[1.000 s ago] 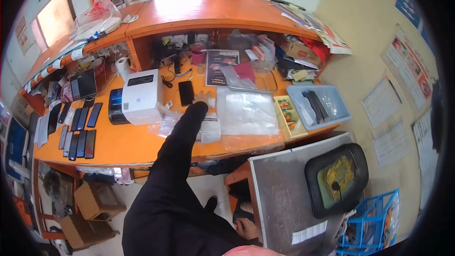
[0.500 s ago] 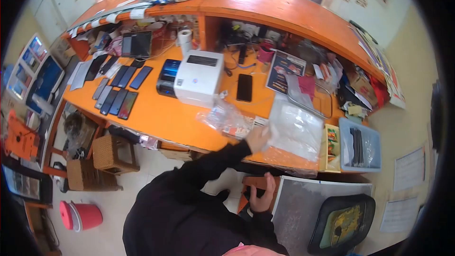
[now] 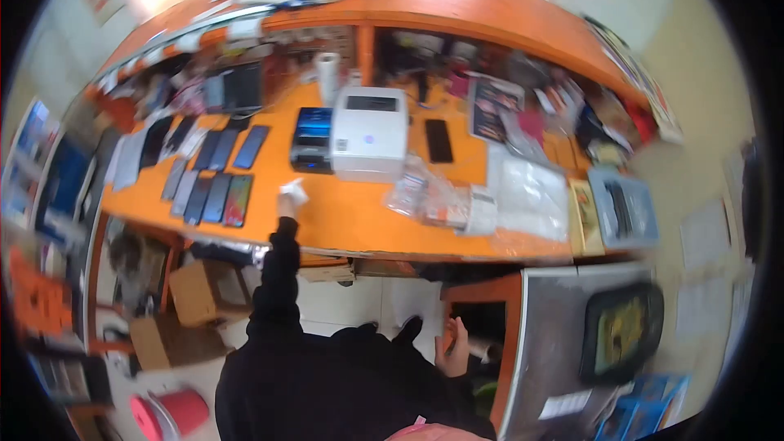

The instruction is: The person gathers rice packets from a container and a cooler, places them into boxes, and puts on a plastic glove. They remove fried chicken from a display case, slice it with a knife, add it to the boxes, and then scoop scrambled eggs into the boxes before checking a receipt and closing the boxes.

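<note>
My left hand [image 3: 287, 205] reaches over the orange desk, closed around a crumpled white tissue [image 3: 295, 190] that sticks out past the fingers. To its left lie several smartphones [image 3: 216, 198] in rows. On its right stand a black device with a blue top [image 3: 314, 140] and a white label printer [image 3: 369, 135]. Low beside my body, my right hand [image 3: 452, 349] hangs with its fingers apart and holds nothing. A single black phone [image 3: 438, 140] lies right of the printer.
Clear plastic bags [image 3: 531, 196] and a small boxed packet [image 3: 447, 206] lie on the desk's right side. Beyond them sits a blue tray [image 3: 622, 233]. A shelf [image 3: 457, 2] runs along the back. Cardboard boxes [image 3: 208, 292] and a pink bucket [image 3: 181, 412] stand on the floor.
My left hand has swung left from beside the plastic bags to the area near the phones, carrying the white tissue. My right hand stays low and open. The view has shifted.
</note>
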`<state>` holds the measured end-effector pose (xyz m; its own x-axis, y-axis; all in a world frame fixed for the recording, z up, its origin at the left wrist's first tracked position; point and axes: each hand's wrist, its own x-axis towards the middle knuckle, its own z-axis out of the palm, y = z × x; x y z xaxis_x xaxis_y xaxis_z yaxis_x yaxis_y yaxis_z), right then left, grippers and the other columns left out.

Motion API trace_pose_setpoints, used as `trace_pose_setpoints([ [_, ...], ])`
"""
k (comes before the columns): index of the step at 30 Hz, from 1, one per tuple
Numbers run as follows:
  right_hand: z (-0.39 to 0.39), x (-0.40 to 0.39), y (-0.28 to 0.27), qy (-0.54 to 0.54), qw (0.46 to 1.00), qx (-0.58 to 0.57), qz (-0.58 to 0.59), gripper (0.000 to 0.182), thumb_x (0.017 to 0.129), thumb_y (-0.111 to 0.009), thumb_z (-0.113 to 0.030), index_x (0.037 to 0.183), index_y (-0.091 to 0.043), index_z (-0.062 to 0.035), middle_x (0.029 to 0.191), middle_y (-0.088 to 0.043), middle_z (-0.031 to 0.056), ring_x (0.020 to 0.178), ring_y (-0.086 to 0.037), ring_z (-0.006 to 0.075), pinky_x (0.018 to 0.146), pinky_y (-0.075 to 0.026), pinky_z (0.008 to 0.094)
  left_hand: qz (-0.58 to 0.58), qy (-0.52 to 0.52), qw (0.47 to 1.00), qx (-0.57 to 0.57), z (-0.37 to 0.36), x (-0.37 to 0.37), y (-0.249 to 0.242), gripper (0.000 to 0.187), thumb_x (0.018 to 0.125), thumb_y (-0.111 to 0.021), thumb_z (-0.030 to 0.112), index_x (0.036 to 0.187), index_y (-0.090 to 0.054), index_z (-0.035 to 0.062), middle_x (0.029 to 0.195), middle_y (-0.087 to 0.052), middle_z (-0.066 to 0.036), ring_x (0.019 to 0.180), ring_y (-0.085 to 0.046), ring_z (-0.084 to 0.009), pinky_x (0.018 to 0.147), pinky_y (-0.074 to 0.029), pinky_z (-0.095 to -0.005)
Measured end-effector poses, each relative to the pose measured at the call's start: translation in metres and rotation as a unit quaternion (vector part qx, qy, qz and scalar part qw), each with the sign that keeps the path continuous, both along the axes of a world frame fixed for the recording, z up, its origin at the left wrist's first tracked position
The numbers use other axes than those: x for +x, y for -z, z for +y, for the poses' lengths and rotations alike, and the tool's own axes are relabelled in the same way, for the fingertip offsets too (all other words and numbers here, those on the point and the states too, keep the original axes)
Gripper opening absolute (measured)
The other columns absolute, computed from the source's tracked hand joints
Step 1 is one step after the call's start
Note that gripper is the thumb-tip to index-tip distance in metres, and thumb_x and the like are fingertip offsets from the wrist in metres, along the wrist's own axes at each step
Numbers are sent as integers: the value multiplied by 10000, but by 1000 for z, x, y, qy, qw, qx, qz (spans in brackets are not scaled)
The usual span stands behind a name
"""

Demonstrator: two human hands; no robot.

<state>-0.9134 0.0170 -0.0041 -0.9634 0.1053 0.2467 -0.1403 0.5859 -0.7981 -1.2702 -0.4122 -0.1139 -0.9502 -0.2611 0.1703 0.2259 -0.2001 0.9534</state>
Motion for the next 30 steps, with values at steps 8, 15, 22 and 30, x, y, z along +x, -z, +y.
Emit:
trace_pose_setpoints([
  [8,-55,90,-25,206,968,39,-137,460,832,-592,-135,1258,-439,-58,1102,-551,162,934,-578,306,807,-455,383,-60,-10,922,-382,-12,-140,23,356,867,-504,341,968,-596,11,875,-557,-76,783,-502,-210,702,-398,-337],
  [15,-72,162,-27,374,923,11,-91,424,832,-572,-121,1235,-455,-62,1075,-553,157,938,-561,339,823,-454,396,36,-214,878,-427,117,-76,5,341,826,-555,299,996,-564,3,973,-530,-124,900,-491,-270,788,-381,-403],
  [22,-7,326,-20,665,744,65,16,276,787,-581,-31,1062,-571,-16,980,-589,165,904,-579,324,794,-460,352,311,38,928,-201,347,240,-41,360,787,-604,258,1022,-533,-5,1067,-505,-171,1013,-481,-328,870,-366,-467],
  [30,116,572,-22,583,680,406,-183,493,748,-672,-152,1221,-532,-151,1297,-452,124,1222,-395,343,1027,-287,487,445,708,531,-134,500,591,-121,322,725,-637,69,1042,-576,61,1169,-530,-134,1093,-495,-318,904,-403,-408],
])
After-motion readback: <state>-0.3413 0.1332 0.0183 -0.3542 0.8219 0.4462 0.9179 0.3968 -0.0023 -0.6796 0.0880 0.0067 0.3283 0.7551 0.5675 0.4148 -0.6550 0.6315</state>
